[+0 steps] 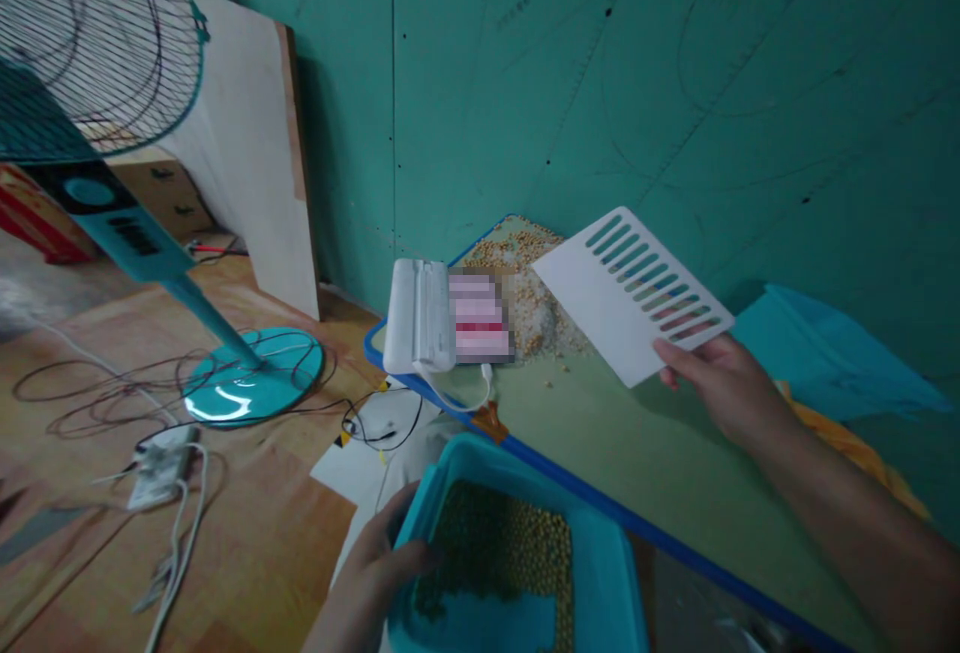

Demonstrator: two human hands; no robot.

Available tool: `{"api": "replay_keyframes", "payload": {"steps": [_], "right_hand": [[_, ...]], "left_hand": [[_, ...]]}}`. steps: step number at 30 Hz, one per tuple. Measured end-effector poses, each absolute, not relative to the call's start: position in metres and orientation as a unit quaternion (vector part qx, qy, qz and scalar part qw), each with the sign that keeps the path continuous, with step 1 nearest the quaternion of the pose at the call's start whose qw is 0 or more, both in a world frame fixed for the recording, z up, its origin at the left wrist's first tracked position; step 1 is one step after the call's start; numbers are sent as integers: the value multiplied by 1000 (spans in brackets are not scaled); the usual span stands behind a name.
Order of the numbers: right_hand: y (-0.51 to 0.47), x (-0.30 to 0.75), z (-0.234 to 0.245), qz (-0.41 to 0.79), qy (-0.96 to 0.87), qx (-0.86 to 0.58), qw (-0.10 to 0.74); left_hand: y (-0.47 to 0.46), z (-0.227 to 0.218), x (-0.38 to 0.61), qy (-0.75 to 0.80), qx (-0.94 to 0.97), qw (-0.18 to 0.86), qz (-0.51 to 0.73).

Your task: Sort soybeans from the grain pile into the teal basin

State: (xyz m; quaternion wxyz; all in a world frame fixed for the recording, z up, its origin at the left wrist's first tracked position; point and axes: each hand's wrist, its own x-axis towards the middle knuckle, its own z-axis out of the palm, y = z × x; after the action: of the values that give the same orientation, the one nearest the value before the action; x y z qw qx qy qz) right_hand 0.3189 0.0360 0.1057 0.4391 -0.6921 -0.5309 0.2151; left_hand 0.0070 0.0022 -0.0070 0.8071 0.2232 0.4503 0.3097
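My right hand (716,383) pinches the corner of a white plastic card with a row of slots (630,293), held up over the green table (637,463). Behind the card, a heap of yellowish beans (525,283) lies in the table's far corner against the teal wall. My left hand (382,558) grips the near left rim of a teal bin (600,573) held below the table's blue edge; beans cover part of the bin's bottom. A white device (420,313) with a cable sits at the table's left end, beside the heap.
A teal standing fan (112,183) stands on the wooden floor at left, its round base (251,373) ringed by loose cables and a power strip (161,468). A wooden board (255,153) leans on the wall. Teal (832,353) and orange cloth lie at the table's right.
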Motion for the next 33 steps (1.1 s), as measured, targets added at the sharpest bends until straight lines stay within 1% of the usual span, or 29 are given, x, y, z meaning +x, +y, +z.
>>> {"api": "replay_keyframes", "payload": {"steps": [7, 11, 15, 20, 25, 33], "right_hand": [[-13, 364, 95, 181, -499, -759, 378], [-28, 370, 92, 166, -494, -783, 339], [-29, 366, 92, 138, -509, -793, 305], [-26, 363, 93, 112, -543, -775, 303], [-27, 363, 93, 131, -554, -765, 302], [-30, 359, 96, 143, -541, -768, 312]], "left_hand": [[0, -11, 15, 439, 257, 800, 319], [-2, -10, 17, 429, 263, 801, 324], [-3, 0, 21, 429, 259, 796, 339], [-4, 7, 25, 436, 254, 797, 332], [-4, 3, 25, 479, 248, 784, 308], [-2, 8, 26, 479, 251, 782, 309]]}}
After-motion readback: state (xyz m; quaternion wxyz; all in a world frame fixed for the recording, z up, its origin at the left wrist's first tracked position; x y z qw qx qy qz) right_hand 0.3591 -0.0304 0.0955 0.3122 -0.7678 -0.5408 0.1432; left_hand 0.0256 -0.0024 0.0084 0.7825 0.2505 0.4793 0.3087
